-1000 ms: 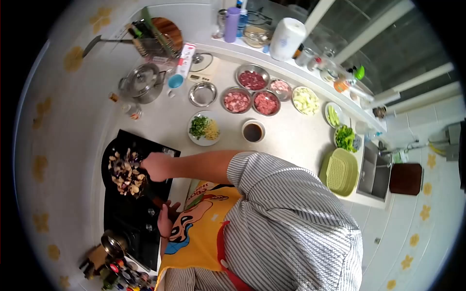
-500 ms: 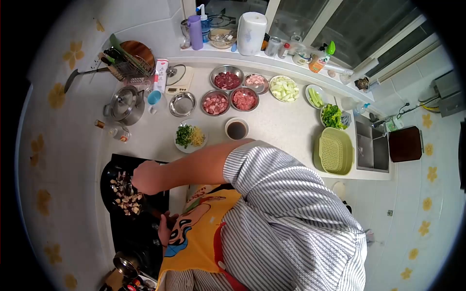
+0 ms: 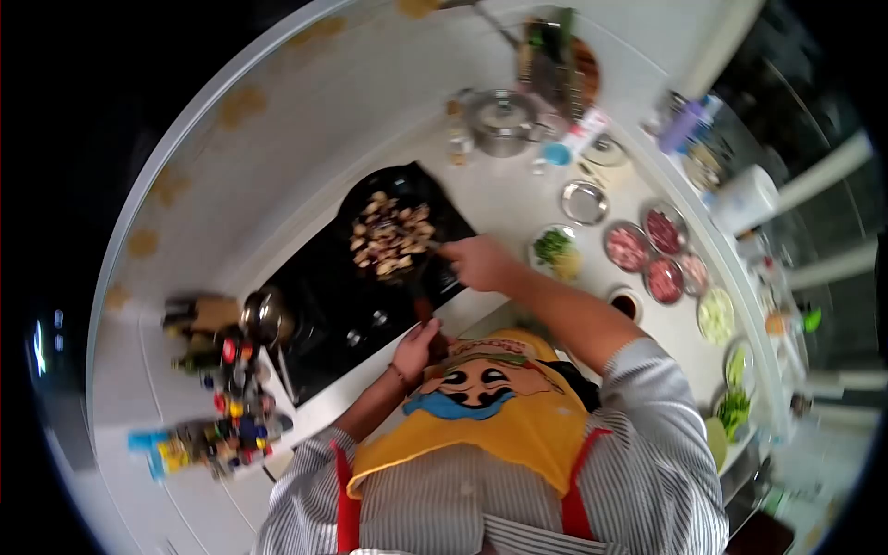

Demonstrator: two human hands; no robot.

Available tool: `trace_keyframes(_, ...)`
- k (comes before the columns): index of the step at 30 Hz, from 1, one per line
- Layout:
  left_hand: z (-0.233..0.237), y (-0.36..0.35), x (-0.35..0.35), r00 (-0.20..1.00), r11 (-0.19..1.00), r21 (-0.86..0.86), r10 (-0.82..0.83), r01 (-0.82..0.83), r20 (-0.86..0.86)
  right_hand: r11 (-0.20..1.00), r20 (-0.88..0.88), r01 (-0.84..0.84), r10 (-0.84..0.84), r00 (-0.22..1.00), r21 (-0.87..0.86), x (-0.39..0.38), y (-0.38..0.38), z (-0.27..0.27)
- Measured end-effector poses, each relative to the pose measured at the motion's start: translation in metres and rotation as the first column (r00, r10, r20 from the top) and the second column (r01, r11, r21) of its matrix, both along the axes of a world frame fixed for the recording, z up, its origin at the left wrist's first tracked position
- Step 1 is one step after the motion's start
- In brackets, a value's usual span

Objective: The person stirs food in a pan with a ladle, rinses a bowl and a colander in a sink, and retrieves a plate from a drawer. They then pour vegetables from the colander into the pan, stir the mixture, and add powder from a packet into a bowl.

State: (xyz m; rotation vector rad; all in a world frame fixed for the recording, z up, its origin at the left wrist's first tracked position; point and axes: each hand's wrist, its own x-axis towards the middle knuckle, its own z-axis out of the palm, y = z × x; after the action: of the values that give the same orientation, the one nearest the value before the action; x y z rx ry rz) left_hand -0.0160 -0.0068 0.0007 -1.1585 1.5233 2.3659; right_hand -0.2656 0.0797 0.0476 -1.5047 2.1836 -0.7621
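Note:
My left hand [image 3: 414, 351] is wrapped round the brown handle of a black wok [image 3: 396, 181] on the stove. Chopped, browned pieces of food [image 3: 393, 236] lie across the wok's inside. With closed fingers, my right hand [image 3: 486, 263] grips a spatula [image 3: 427, 243] by its handle. The spatula's blade reaches in among the pieces and is hard to make out in the blur. Both hands are on the near side of the wok, the right one over the counter's edge.
Left of the black stove [image 3: 319, 301] stand a metal pot [image 3: 268, 316] and several bottles. A lidded pot [image 3: 501, 125] is behind it. On the right counter are a plate of chopped greens [image 3: 555, 248], bowls of meat [image 3: 626, 248] and a bowl of dark sauce [image 3: 626, 303].
The view has turned, so stove and wok now sit nearer the middle. My right hand has drawn back from over the wok to its near side. My left hand and the handle show more fully.

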Motion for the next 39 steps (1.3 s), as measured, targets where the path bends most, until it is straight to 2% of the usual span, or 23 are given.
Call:
trace_keyframes(1,0.004,0.000,-0.001,1.000,0.999,0.026,0.022,-0.023,0.021,0.995,0.062,-0.016,0.022,0.998,-0.097,-0.002,0.007,0.028)
trace_keyframes(2,-0.015,-0.003,0.002,0.998,0.998,0.061,0.036,-0.033,-0.048,1.000,0.020,0.004,-0.004,1.000,-0.007,-0.005,0.011,0.055)
trace_keyframes(4,0.000,0.000,-0.002,0.996,0.995,0.066,0.082,-0.080,-0.032,0.995,-0.117,0.037,-0.026,0.993,0.094,-0.003,0.024,0.106)
trace_keyframes(5,0.005,0.001,-0.003,0.995,0.993,0.067,0.095,-0.094,-0.010,0.995,-0.121,0.021,-0.009,0.993,0.098,0.002,0.029,0.126)
trace_keyframes(7,-0.003,0.002,-0.002,0.992,0.991,0.071,0.119,-0.116,-0.035,0.976,-0.239,0.045,0.008,0.971,0.214,0.011,0.040,0.149)
trace_keyframes(11,-0.001,0.003,-0.002,0.995,0.991,0.099,0.097,-0.095,-0.007,0.950,-0.242,0.012,0.067,0.968,0.311,0.018,0.033,0.108)
trace_keyframes(13,-0.005,0.003,-0.002,0.994,0.988,0.105,0.113,-0.111,-0.009,0.969,-0.156,0.100,-0.065,0.986,0.225,0.013,0.023,0.046)
trace_keyframes(14,-0.008,0.002,-0.002,0.994,0.989,0.109,0.106,-0.103,-0.022,0.969,-0.157,0.100,-0.065,0.985,0.225,0.014,0.023,0.023)
trace_keyframes(16,-0.009,0.003,-0.002,0.994,0.989,0.112,0.100,-0.096,-0.033,0.989,-0.115,0.126,-0.117,0.986,0.071,0.018,0.029,-0.018)
trace_keyframes(19,-0.004,0.008,-0.002,0.990,0.985,0.094,0.143,-0.142,-0.014,0.989,-0.008,0.120,-0.120,0.993,0.087,0.019,0.036,-0.062)
trace_keyframes(23,0.008,0.010,-0.007,0.990,0.987,0.078,0.136,-0.139,0.044,0.990,0.105,0.106,-0.116,0.988,0.096,0.013,0.043,-0.058)
trace_keyframes(25,0.012,0.014,-0.008,0.986,0.985,0.075,0.152,-0.157,0.067,0.974,0.191,0.093,-0.133,0.973,0.206,0.011,0.046,-0.045)
trace_keyframes(27,0.013,0.020,-0.008,0.982,0.983,0.035,0.178,-0.181,0.057,0.977,0.215,0.078,-0.121,0.969,0.198,0.010,0.049,-0.039)
trace_keyframes(30,0.009,0.026,-0.005,0.971,0.968,0.073,0.240,-0.239,0.003,0.984,0.264,0.052,-0.097,0.960,0.173,0.002,0.058,-0.030)
trace_keyframes(32,0.014,0.036,-0.005,0.948,0.946,0.060,0.315,-0.317,0.038,0.988,0.294,0.031,-0.075,0.953,0.154,-0.001,0.069,-0.024)
trace_keyframes(33,0.019,0.041,-0.005,0.933,0.931,0.066,0.357,-0.359,0.049,0.998,0.267,0.064,-0.068,0.961,0.025,-0.003,0.079,-0.022)
trace_keyframes(34,0.000,0.040,0.004,0.947,0.946,0.052,0.319,-0.321,0.039,0.989,0.241,0.098,-0.069,0.968,-0.107,-0.006,0.087,-0.020)
trace_keyframes(35,0.003,0.044,0.004,0.943,0.942,0.048,0.330,-0.331,0.042,0.990,0.245,0.088,-0.059,0.968,-0.110,-0.011,0.095,-0.018)
trace_keyframes(37,0.012,0.056,0.012,0.915,0.912,0.126,0.399,-0.390,-0.056,0.967,0.025,0.090,-0.087,0.996,-0.240,-0.013,0.119,-0.013)
trace_keyframes(39,0.001,0.062,0.034,0.927,0.931,0.091,0.362,-0.354,-0.096,0.943,-0.020,0.119,-0.132,0.991,-0.311,-0.001,0.147,0.012)
